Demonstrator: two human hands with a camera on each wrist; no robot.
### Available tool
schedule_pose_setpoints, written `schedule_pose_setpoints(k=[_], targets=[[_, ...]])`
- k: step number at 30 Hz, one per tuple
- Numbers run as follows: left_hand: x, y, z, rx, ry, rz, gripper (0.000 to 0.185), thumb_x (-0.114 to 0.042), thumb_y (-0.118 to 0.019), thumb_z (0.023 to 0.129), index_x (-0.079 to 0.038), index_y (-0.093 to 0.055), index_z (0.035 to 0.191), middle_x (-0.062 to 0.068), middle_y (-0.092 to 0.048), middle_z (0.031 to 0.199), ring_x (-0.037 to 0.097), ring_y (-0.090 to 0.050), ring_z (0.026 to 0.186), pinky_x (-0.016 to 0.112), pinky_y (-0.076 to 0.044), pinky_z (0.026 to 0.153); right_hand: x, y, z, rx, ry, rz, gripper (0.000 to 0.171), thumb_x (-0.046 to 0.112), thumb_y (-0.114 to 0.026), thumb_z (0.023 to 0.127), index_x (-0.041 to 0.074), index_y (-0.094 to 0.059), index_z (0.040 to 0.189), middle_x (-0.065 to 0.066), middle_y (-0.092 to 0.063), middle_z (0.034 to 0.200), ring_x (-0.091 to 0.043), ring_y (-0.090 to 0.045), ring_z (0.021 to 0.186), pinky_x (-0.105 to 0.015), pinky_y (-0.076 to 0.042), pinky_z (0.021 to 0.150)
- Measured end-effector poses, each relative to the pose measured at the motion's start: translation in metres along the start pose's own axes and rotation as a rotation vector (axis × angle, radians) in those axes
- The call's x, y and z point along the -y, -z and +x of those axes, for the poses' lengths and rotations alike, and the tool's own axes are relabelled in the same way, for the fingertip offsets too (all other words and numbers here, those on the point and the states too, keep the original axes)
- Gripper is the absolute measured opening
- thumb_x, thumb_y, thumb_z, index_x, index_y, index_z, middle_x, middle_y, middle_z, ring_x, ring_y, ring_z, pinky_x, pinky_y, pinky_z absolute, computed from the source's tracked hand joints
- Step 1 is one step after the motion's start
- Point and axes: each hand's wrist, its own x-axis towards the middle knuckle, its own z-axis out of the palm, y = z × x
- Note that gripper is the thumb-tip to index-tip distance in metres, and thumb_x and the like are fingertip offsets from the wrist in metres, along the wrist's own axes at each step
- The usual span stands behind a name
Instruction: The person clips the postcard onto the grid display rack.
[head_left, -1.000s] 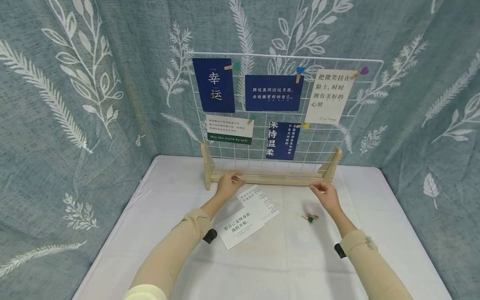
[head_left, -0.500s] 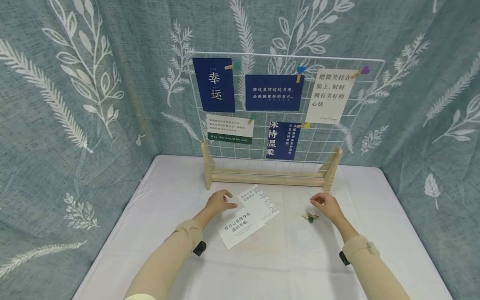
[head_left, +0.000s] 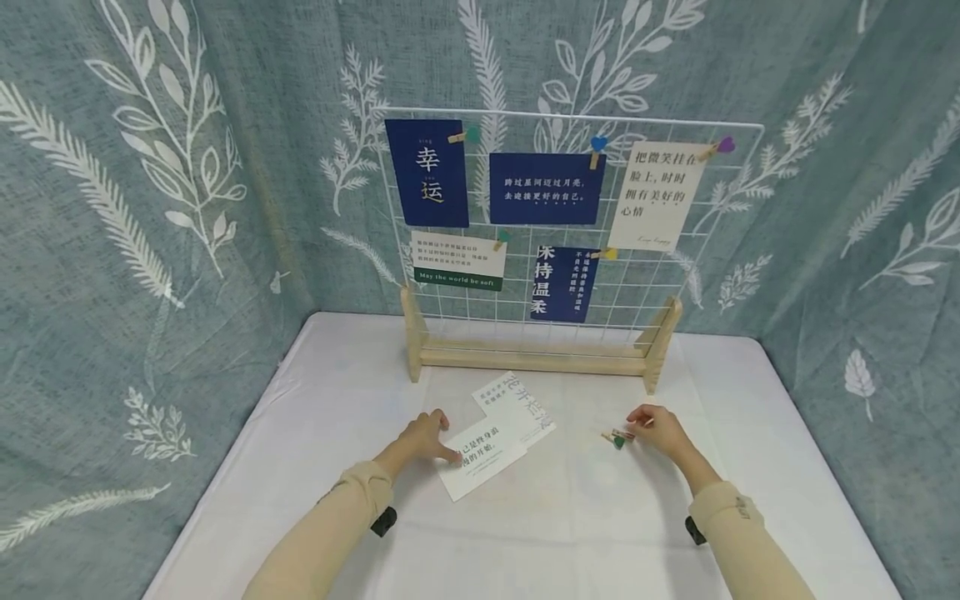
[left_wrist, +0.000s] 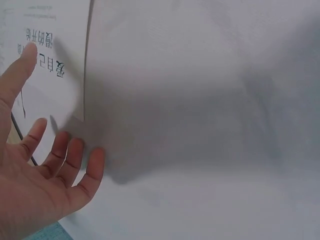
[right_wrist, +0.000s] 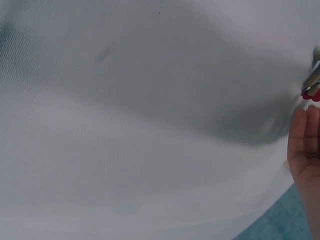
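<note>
Left hand (head_left: 422,435), fingers spread, thumb resting on the white card (head_left: 480,460); right hand (head_left: 655,425) seemingly pinches the clothespins (head_left: 617,437), view blurred.

Matt white cloth, finely woven and smooth, over the table (head_left: 570,517). Matt paper card (head_left: 480,457) under the left hand (head_left: 420,437), printed with dark characters; second card (head_left: 517,404) of the same stock. Small wooden pegs (head_left: 617,437) with painted red and green tips at the right hand (head_left: 660,427). Pale unfinished wood for the stand (head_left: 532,358). Thin white coated wire for the grid (head_left: 660,275). Soft teal curtain (head_left: 150,208), matt, leaf-printed. Beige knit sleeves (head_left: 330,533).
</note>
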Motion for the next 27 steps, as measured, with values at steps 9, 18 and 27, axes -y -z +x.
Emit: schedule_pose_setpoints(k=[9,18,27], targets=[[-0.001,-0.004,-0.006,-0.001,0.011,0.03,0.066,-0.029,-0.087,0.065,-0.004,-0.049,0.112,0.016,-0.05,0.101,0.028,-0.049,0.09,0.043,-0.049,0.083,-0.002,-0.001,0.0,-0.005,-0.007,0.021,0.014,0.001,-0.062,0.085,-0.01,-0.061,0.093,-0.014,-0.062,0.076,-0.014,-0.055,0.07,-0.022,-0.045,0.062],[0.001,-0.013,-0.011,0.015,0.017,0.051,0.073,-0.027,-0.09,0.059,-0.006,-0.044,0.112,0.015,-0.046,0.101,0.028,-0.046,0.091,0.048,-0.048,0.082,-0.004,-0.004,-0.001,0.017,-0.055,0.046,0.019,0.004,-0.063,0.085,-0.012,-0.06,0.096,-0.015,-0.062,0.078,-0.013,-0.055,0.071,-0.022,-0.045,0.062],[-0.01,-0.012,-0.012,0.015,0.029,0.069,0.085,-0.017,-0.09,0.058,0.01,-0.042,0.122,0.024,-0.048,0.107,0.037,-0.047,0.1,0.056,-0.047,0.09,-0.005,-0.007,0.002,0.005,-0.133,0.073,0.026,0.006,-0.066,0.083,-0.013,-0.058,0.098,-0.014,-0.062,0.082,-0.014,-0.054,0.074,-0.021,-0.045,0.063]])
